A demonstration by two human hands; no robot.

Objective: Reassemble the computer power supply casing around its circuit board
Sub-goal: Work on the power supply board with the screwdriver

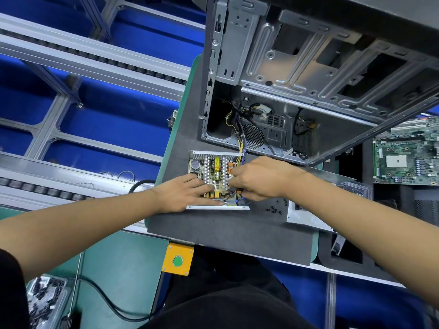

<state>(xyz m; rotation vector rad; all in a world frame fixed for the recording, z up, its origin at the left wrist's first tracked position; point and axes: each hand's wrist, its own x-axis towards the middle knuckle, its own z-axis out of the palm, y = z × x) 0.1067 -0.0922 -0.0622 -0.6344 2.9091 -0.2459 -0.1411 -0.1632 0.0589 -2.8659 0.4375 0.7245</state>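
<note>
The power supply's open metal casing (217, 207) lies on the grey mat, with the circuit board (215, 168) inside it, face up. My left hand (183, 193) lies flat on the board's near left part, fingers stretched along the near wall. My right hand (259, 178) is curled over the board's right near corner and grips a small orange-and-black tool (238, 192) that looks like a screwdriver. Its tip is mostly hidden by my fingers. A bundle of yellow and black wires (241, 148) runs from the board into the computer case.
An open computer tower case (297, 74) stands just behind the power supply. A silver cover plate (306, 217) and several loose black screws (275, 208) lie to the right under my forearm. A motherboard (403, 160) sits far right. A yellow button box (177, 260) hangs at the bench's front edge.
</note>
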